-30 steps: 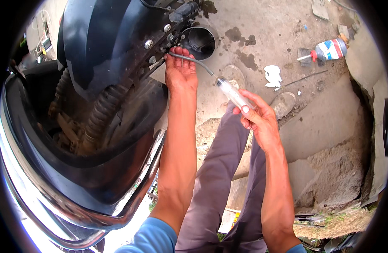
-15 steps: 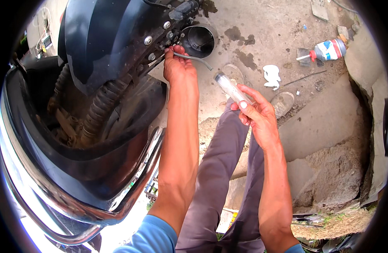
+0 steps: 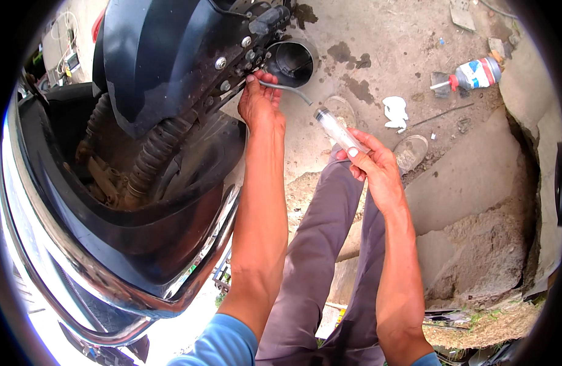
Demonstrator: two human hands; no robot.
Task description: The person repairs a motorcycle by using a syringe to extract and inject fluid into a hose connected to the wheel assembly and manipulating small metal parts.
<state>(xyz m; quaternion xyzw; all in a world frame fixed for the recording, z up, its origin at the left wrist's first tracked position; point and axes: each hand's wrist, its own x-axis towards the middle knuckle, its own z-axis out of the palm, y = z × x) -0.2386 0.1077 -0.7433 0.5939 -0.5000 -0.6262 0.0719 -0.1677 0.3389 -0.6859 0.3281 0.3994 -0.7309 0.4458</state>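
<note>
My left hand [image 3: 261, 110] is closed at the bolted edge of a black mudguard [image 3: 152, 49], its fingers pinching a thin grey hose [image 3: 290, 89]. The hose's free end bends down to the right. My right hand [image 3: 377, 163] grips a clear plastic syringe [image 3: 334, 127] by its lower part. The syringe is tilted, its dark-ringed upper end close to the hose's tip, with a small gap between them. Just beyond my left fingers sits a round, dark, open container [image 3: 295, 63]. What the hose's other end joins is hidden behind my fingers.
Left of my arms stands a black vehicle body with a chrome bar [image 3: 134, 299] and a ribbed rubber boot [image 3: 152, 155]. On the stained ground lie a bottle with a red cap [image 3: 478, 74], a crumpled white piece [image 3: 395, 112] and a thin rod [image 3: 439, 117]. Broken concrete edges the right side.
The mudguard and vehicle appear shifted slightly right and down in the picture. Both hands keep their grips, and the syringe's upper end still sits near the hose tip.
</note>
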